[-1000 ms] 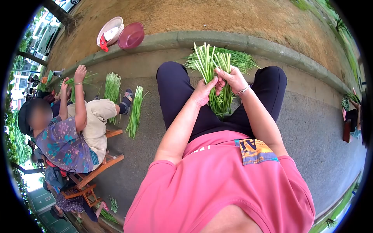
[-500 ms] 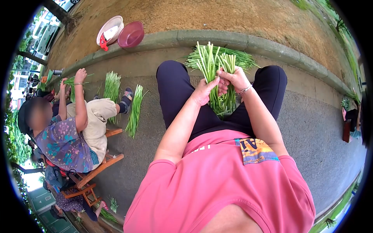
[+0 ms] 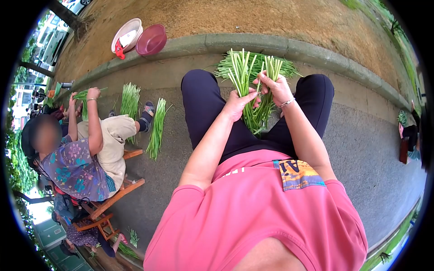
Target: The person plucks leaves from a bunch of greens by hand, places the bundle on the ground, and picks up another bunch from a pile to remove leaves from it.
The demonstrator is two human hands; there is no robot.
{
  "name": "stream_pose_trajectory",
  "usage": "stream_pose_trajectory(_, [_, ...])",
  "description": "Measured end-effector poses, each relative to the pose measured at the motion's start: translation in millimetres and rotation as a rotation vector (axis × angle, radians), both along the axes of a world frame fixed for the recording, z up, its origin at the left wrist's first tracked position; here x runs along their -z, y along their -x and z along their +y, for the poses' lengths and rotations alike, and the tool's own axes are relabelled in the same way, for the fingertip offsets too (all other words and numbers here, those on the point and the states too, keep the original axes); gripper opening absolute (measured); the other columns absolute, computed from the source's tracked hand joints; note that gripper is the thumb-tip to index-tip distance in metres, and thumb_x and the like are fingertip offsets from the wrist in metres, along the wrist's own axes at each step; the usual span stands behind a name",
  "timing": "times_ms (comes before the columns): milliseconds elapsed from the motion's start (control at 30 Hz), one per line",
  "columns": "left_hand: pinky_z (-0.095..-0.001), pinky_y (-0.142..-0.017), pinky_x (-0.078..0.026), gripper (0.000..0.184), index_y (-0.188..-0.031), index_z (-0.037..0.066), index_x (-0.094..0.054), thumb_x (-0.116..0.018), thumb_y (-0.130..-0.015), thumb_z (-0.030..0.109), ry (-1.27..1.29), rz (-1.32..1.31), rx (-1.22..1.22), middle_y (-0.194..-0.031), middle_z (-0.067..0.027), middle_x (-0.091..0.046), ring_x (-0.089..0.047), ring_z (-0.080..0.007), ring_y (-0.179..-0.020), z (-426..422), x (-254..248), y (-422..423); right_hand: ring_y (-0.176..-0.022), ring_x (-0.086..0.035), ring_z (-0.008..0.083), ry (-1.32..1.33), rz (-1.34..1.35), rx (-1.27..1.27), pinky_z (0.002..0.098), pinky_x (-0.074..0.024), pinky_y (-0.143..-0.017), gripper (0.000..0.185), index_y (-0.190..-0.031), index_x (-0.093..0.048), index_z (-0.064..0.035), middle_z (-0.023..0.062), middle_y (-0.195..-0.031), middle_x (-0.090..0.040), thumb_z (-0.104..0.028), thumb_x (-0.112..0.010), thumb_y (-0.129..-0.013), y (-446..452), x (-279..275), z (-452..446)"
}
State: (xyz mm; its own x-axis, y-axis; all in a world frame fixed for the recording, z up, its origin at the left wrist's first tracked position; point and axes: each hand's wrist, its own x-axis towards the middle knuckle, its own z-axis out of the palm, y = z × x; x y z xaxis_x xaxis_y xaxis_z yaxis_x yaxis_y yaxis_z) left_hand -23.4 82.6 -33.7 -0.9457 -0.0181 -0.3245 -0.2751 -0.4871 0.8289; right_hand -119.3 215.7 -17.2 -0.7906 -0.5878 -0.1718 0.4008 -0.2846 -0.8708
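My left hand (image 3: 238,105) is closed around a bunch of long green vegetable stalks (image 3: 241,70), their pale ends pointing away from me. In my right hand (image 3: 277,90) is a second bunch of green stalks (image 3: 273,67), with the thumb and forefinger pinched near a stalk between the bunches. The hands are close together above my lap, and the lower ends of both bunches hang between my thighs. Beyond them, a pile of green stalks (image 3: 285,67) lies on the ground by the kerb.
A seated person (image 3: 81,167) at left holds some stalks too. Bundles of stalks (image 3: 156,131) lie on the pavement between us. A pink-white basin (image 3: 135,25) and a dark pink basin (image 3: 151,40) stand by the kerb (image 3: 246,44). Another person (image 3: 410,135) is at far right.
My right hand has shifted slightly up and away from the left, so the gap between the two bunches is wider. The left hand has barely moved.
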Motion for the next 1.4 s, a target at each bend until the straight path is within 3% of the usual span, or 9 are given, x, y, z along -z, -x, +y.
stream_pose_trajectory(100, [-0.0297, -0.06, -0.05, 0.013, -0.093, 0.003, -0.056, -0.059, -0.083, 0.012, 0.007, 0.01, -0.052, -0.081, -0.0086, -0.061, -0.06, -0.0183, -0.069, 2, 0, 1, -0.048, -0.048, 0.0088, -0.033, -0.009, -0.041, 0.0258, -0.0439, -0.044, 0.014, -0.086, -0.059, -0.0017, 0.007, -0.07, -0.059, -0.016, -0.058, -0.085, -5, -1, -2])
stream_pose_trajectory(200, [-0.0299, -0.06, -0.05, 0.012, -0.092, 0.003, -0.056, -0.058, -0.083, 0.011, -0.014, 0.012, -0.079, -0.081, -0.0085, -0.061, -0.06, -0.0181, -0.068, 4, -2, 0, -0.044, -0.051, 0.0164, -0.02, -0.105, -0.126, 0.0349, -0.0486, -0.04, 0.02, -0.083, -0.058, 0.0015, 0.0044, -0.054, -0.049, -0.019, -0.058, -0.085, -7, -4, -1])
stream_pose_trajectory(433, [-0.0309, -0.061, -0.05, 0.015, -0.094, 0.003, -0.055, -0.058, -0.084, 0.013, -0.037, 0.017, -0.068, -0.084, -0.0097, -0.062, -0.062, -0.0195, -0.073, 4, -1, -1, -0.046, -0.051, 0.0142, -0.009, -0.123, -0.14, 0.0325, -0.0471, -0.04, 0.021, -0.083, -0.059, 0.0017, 0.0051, -0.058, -0.052, -0.019, -0.058, -0.085, -9, -5, 1])
stream_pose_trajectory(567, [-0.0307, -0.063, -0.049, 0.018, -0.096, 0.002, -0.055, -0.057, -0.085, 0.016, 0.038, 0.016, -0.06, -0.088, -0.0111, -0.062, -0.062, -0.0207, -0.077, 1, 6, 1, -0.055, -0.05, 0.008, -0.025, 0.051, -0.029, 0.021, -0.043, -0.051, 0.014, -0.084, -0.06, -0.004, 0.0063, -0.077, -0.064, -0.018, -0.058, -0.085, 6, 7, 10])
stream_pose_trajectory(800, [-0.0286, -0.062, -0.048, 0.021, -0.098, 0.002, -0.055, -0.057, -0.085, 0.02, 0.028, -0.028, -0.141, -0.089, -0.0126, -0.062, -0.062, -0.0201, -0.076, -2, 10, 1, -0.059, -0.05, 0.0079, -0.039, 0.159, 0.328, 0.0205, -0.0409, -0.05, 0.015, -0.082, -0.058, -0.0038, 0.0068, -0.075, -0.063, -0.018, -0.058, -0.085, 42, -30, 56])
stream_pose_trajectory(967, [-0.0257, -0.056, -0.045, 0.02, -0.094, 0.002, -0.057, -0.057, -0.085, 0.021, 0.046, 0.024, -0.089, -0.076, -0.0085, -0.062, -0.059, -0.0159, -0.064, -2, 9, 0, -0.062, -0.056, 0.0107, -0.083, 0.253, 0.519, 0.0225, -0.042, -0.053, 0.014, -0.08, -0.058, -0.0049, 0.0051, -0.071, -0.061, -0.018, -0.059, -0.085, 50, -46, 66])
stream_pose_trajectory(1100, [-0.0244, -0.053, -0.042, 0.019, -0.091, 0.002, -0.058, -0.058, -0.085, 0.02, 0.048, 0.047, -0.03, -0.065, -0.0043, -0.057, -0.053, -0.0132, -0.057, -4, 6, 0, -0.057, -0.052, 0.0111, -0.097, 0.238, 0.359, 0.0248, -0.045, -0.056, 0.015, -0.083, -0.054, -0.0064, 0.0007, -0.062, -0.051, -0.021, -0.056, -0.087, 42, -34, 48])
stream_pose_trajectory(1233, [-0.0239, -0.05, -0.038, 0.018, -0.088, 0.002, -0.057, -0.06, -0.084, 0.02, -0.024, 0.032, 0.029, -0.058, 0.0, -0.048, -0.045, -0.0105, -0.051, -4, 6, 0, -0.047, -0.046, 0.008, -0.021, 0.1, 0.184, 0.0226, -0.0407, -0.046, 0.018, -0.079, -0.053, -0.0073, -0.0017, -0.058, -0.049, -0.023, -0.061, -0.084, 24, -21, 18])
stream_pose_trajectory(1400, [-0.0231, -0.049, -0.036, 0.019, -0.088, 0.003, -0.055, -0.062, -0.082, 0.02, -0.077, -0.003, 0.069, -0.057, 0.0004, -0.046, -0.044, -0.0098, -0.051, -1, 0, -2, -0.046, -0.042, 0.0065, -0.017, 0.011, 0.061, 0.0221, -0.0374, -0.046, 0.017, -0.09, -0.057, -0.0044, -0.003, -0.058, -0.048, -0.015, -0.066, -0.079, 5, -24, -7])
